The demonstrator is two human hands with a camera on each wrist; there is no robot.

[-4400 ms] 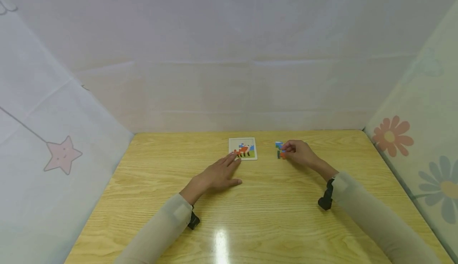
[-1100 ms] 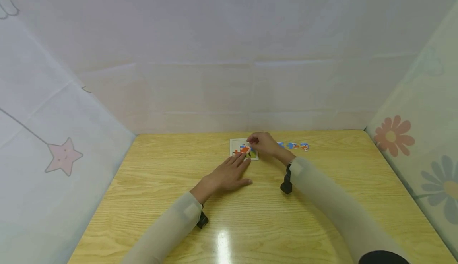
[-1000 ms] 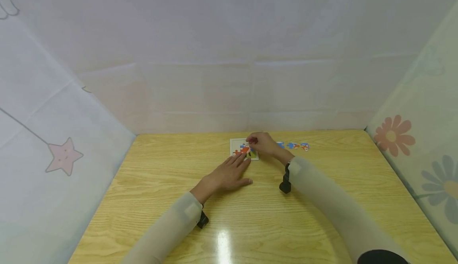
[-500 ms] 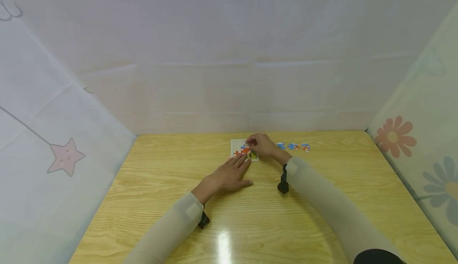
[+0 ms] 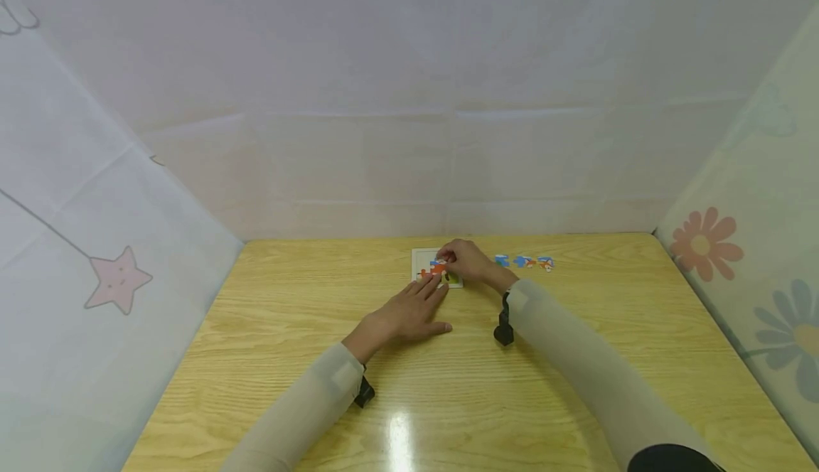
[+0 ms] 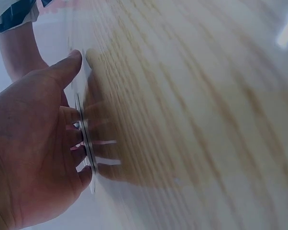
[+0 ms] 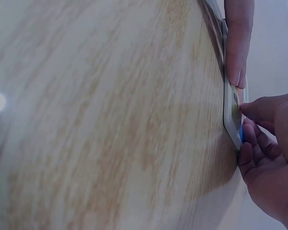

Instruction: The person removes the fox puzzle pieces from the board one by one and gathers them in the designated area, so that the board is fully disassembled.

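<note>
A small square jigsaw puzzle (image 5: pixel 416 256) in a pale frame lies flat near the far edge of the table, with red, blue and green pieces in it. My left hand (image 5: pixel 409 313) rests with spread, straight fingers on the near side of its frame; the left wrist view shows those fingertips along the edge. Over the right part of the puzzle, my right hand (image 5: pixel 470 260) pinches a puzzle piece between thumb and fingers, mostly hidden by them. In the right wrist view the thumb (image 7: pixel 261 109) touches down on the picture, beside the left fingers (image 7: pixel 236 62).
Right of the puzzle, a row of three loose pieces lies on the wooden table (image 5: pixel 307 280): a blue-green piece (image 5: pixel 502 261), a blue-and-red piece (image 5: pixel 525 262) and another blue-and-red piece (image 5: pixel 546 264). A pale cloth wall (image 5: pixel 384 173) rises behind the table.
My right hand has gone left from the loose pieces to the puzzle, and lately its fingertips have shifted slightly left there. The loose pieces now show in a row. My left hand stays on the frame.
</note>
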